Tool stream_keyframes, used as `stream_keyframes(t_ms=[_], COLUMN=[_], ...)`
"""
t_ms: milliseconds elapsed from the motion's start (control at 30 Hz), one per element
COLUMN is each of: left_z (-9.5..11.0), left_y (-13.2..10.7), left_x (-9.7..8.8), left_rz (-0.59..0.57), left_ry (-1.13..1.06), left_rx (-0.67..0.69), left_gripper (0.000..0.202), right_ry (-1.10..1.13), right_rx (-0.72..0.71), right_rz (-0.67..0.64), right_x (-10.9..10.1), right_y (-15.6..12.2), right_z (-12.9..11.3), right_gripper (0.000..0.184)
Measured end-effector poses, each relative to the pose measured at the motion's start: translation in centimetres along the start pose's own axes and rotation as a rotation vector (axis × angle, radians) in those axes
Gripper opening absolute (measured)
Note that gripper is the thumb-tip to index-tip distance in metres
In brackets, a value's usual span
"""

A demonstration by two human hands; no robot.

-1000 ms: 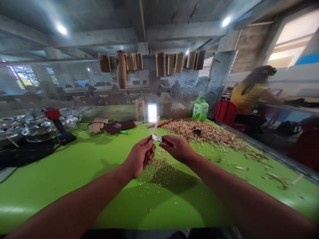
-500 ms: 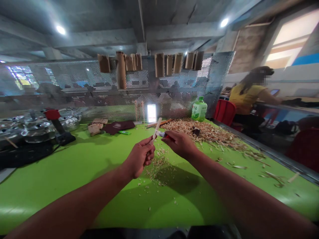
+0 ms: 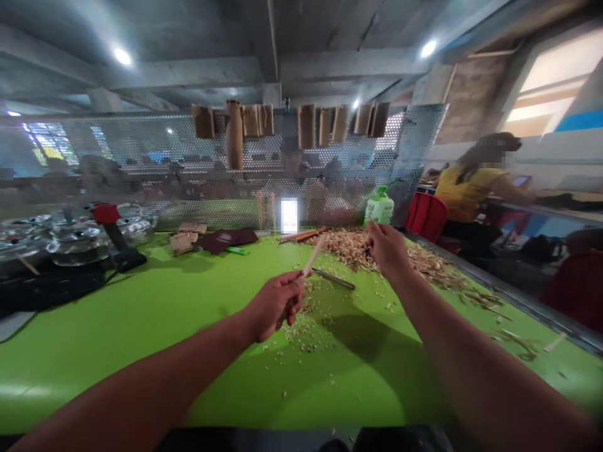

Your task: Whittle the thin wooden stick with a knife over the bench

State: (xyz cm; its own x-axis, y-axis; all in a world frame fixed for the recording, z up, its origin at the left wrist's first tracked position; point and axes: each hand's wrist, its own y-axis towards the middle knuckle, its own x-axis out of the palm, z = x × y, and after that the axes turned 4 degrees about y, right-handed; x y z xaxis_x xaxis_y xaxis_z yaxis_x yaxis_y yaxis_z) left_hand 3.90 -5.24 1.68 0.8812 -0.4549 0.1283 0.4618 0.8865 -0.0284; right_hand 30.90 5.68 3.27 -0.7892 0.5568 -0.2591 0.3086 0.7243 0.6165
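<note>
My left hand [image 3: 276, 306] grips the lower end of a pale wooden stick [image 3: 315, 255], which tilts up and to the right. My right hand [image 3: 387, 250] is apart from it, its curled fingers reaching down over a heap of wood shavings [image 3: 346, 246] on the green table top [image 3: 141, 339]. The fingers hide whatever lies under them. Between my hands, a slim metal-bladed tool [image 3: 333, 279] lies on the table among scattered shavings. The red-handled knife from before does not show.
A green-capped plastic drink bottle [image 3: 379, 208] stands behind the heap. Paper bags [image 3: 306, 125] hang on a perforated metal screen [image 3: 141, 157]. Metal pots and a clamp [image 3: 110, 229] sit at left. A co-worker in a yellow shirt [image 3: 464, 194] sits beyond the table's right edge.
My right hand has moved away to the right and forward, over the heap. The red-handled knife is gone from it, and a metal tool now lies on the table. The stick now leans further right.
</note>
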Motion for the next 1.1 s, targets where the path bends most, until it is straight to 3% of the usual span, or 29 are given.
stream_keyframes(t_ms=[233, 600, 767, 967, 1100], left_z=[0.6, 0.3, 0.7, 0.9, 0.6], left_y=[1.1, 1.4, 1.0, 0.8, 1.0], left_x=[-1.8, -2.2, -1.6, -1.2, -1.3], left_rz=[0.127, 0.137, 0.212, 0.254, 0.266], left_ry=[-0.052, -0.086, 0.082, 0.117, 0.158], left_rx=[0.046, 0.085, 0.122, 0.149, 0.188], left_gripper=[0.041, 0.029, 0.016, 0.040, 0.041], right_ry=[-0.057, -0.044, -0.101, -0.165, -0.210], right_rx=[-0.214, -0.367, -0.414, -0.412, -0.437], right_rz=[-0.352, -0.559, -0.604, -0.618, -0.583], right_x=[4.1, 3.8, 4.0, 4.1, 4.1], right_y=[-5.2, -8.5, -8.9, -9.1, -9.3], right_z=[-3.3, -6.1, -6.4, -6.5, -6.6], right_gripper=[0.032, 0.028, 0.027, 0.027, 0.026])
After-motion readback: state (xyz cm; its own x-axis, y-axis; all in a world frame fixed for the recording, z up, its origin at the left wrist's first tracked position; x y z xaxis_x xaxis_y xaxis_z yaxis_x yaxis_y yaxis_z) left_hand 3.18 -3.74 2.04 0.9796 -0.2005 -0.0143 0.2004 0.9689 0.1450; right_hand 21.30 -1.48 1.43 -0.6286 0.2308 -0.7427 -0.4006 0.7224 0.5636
